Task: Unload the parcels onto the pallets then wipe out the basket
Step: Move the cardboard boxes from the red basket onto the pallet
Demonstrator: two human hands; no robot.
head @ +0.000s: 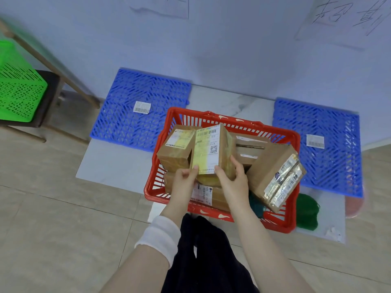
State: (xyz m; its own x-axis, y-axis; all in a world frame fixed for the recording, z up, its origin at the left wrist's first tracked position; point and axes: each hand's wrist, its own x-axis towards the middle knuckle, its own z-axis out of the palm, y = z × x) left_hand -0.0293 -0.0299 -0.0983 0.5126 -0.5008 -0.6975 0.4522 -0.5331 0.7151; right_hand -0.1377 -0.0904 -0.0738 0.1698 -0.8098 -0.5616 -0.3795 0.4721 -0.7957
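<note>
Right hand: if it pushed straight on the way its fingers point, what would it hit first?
The right hand grips the upright labelled parcel. Going on, it would likely meet the brown parcel behind, then the red basket's far wall; depth is unclear.

five parcels (208, 148), two blue pallets (135, 89), one red basket (297, 157)

Both arms are reaching fwd & down, forearms converging. L hand (185, 183) is pinching the near-left corner of a box (208, 149), thumb on top. R hand (233, 182) is gripping the right side, fingers curled. A white band (160, 235) is wrapping the L wrist.
</note>
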